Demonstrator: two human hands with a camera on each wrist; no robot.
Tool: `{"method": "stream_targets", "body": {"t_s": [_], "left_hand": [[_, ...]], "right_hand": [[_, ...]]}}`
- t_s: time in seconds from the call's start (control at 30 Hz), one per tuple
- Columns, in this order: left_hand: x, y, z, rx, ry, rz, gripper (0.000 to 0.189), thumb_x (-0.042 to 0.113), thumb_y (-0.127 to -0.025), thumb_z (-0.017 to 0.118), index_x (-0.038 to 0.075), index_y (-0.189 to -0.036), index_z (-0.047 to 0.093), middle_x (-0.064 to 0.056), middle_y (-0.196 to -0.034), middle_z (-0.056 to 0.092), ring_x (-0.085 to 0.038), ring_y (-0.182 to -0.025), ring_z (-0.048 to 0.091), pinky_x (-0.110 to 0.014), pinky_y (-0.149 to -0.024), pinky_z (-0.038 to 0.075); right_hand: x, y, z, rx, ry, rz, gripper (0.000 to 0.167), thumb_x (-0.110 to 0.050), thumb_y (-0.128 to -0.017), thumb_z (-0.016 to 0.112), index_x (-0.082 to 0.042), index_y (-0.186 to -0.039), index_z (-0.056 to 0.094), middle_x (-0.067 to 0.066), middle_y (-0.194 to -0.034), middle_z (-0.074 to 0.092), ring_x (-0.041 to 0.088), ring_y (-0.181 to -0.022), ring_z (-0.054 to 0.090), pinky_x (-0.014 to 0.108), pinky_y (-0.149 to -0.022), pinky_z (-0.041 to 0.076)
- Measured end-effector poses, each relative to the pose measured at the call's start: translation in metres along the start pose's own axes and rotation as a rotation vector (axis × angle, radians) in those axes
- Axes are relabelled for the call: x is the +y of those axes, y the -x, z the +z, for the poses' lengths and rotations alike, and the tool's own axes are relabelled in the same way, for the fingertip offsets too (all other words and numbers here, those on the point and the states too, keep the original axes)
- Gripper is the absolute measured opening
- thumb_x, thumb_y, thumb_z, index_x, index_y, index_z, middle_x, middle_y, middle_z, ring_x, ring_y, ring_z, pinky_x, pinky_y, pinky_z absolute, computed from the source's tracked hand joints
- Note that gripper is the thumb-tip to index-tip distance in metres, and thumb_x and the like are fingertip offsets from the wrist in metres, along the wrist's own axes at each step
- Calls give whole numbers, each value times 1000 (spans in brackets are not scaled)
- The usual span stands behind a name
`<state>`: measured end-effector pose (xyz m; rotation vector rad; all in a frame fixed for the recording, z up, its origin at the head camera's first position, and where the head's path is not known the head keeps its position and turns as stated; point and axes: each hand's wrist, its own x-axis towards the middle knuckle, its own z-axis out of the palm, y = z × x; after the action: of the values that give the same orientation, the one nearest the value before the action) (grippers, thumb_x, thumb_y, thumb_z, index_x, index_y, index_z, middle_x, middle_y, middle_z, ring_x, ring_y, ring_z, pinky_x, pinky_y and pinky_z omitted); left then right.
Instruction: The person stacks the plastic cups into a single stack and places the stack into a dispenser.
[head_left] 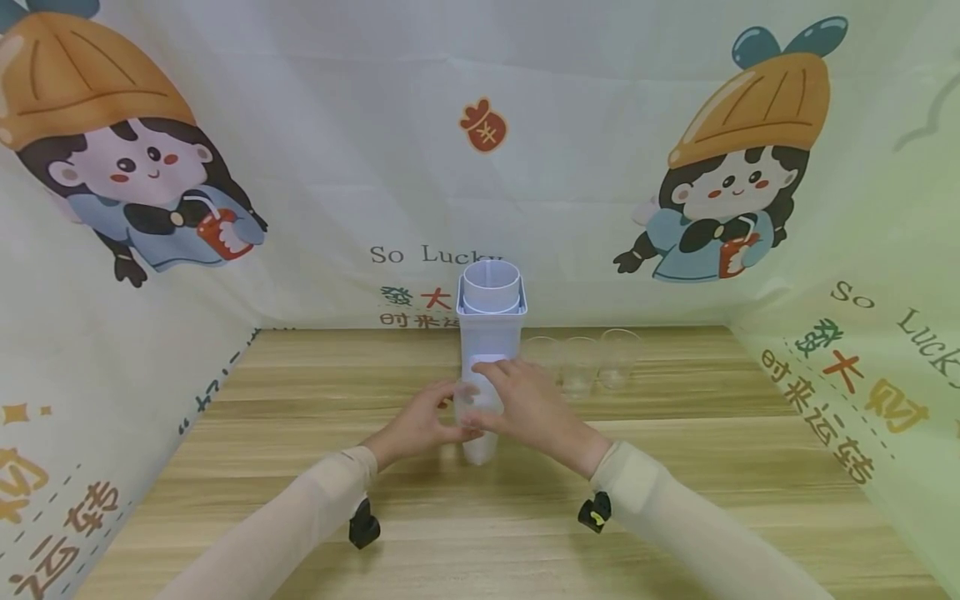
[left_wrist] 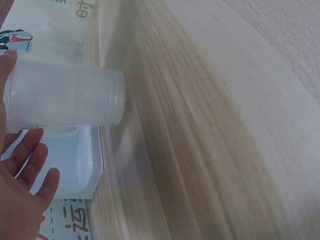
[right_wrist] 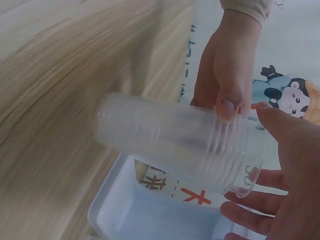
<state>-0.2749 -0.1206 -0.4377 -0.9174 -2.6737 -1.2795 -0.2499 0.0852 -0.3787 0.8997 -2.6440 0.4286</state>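
Observation:
A nested stack of clear plastic cups point(right_wrist: 155, 130) is held between both hands at the middle of the table, tilted, base toward me in the head view. My left hand point(head_left: 416, 425) grips it near the rim, thumb pressed on the ridged rims in the right wrist view. The right hand point(head_left: 536, 412) curls thumb and fingers about the rim end from the other side. Just behind the hands stands a tall pale-lavender holder point(head_left: 491, 333) with a round tube in its top; the hands and stack hide its lower part.
Three clear cups stand in a row right of the holder: one point(head_left: 542, 354) partly behind the right hand, a middle one point(head_left: 578, 367), and a far one point(head_left: 618, 358). The wooden table point(head_left: 315, 367) ends at a printed cloth backdrop point(head_left: 337, 167) behind and along both sides.

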Motion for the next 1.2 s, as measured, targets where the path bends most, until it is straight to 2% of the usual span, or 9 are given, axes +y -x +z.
{"method": "stream_targets", "body": {"t_s": [0.2, 0.4, 0.83, 1.03, 1.2], "left_hand": [[0, 0, 0, 8, -13, 8, 57, 27, -79, 83, 10, -129, 60, -11, -132, 63, -28, -117, 57, -56, -98, 49], [1, 0, 0, 6, -16, -11, 57, 29, -80, 83, 11, -130, 60, -10, -133, 62, -27, -118, 57, -54, -99, 50], [1, -1, 0, 12, -17, -8, 59, 28, -80, 83, 9, -130, 60, -11, -133, 62, -29, -119, 57, -53, -99, 50], [0, 1, 1, 20, -39, -2, 62, 32, -80, 83, 8, -133, 59, -12, -133, 62, -28, -118, 58, -48, -97, 51], [1, 2, 1, 5, -21, -22, 66, 33, -82, 81, 5, -136, 56, -14, -137, 59, -31, -122, 56, -53, -101, 49]], "right_hand": [[2, 2, 5, 6, 10, -8, 68, -60, -85, 67, -11, -132, 58, 11, -123, 70, 30, -114, 64, 49, -96, 52], [4, 3, 9, 20, 29, -22, 65, -58, -87, 66, -10, -131, 59, 11, -122, 70, 30, -112, 65, 48, -96, 52], [4, 6, 14, 38, 22, -7, 63, -56, -89, 65, -11, -132, 57, 11, -123, 70, 30, -110, 64, 49, -97, 50], [7, 8, 15, 55, -29, 0, 64, -52, -89, 67, -7, -133, 56, 13, -122, 70, 32, -110, 65, 49, -98, 50], [16, 10, 15, 57, -121, 49, 56, -42, -95, 63, -3, -135, 55, 18, -125, 68, 36, -113, 64, 50, -99, 51]]}}
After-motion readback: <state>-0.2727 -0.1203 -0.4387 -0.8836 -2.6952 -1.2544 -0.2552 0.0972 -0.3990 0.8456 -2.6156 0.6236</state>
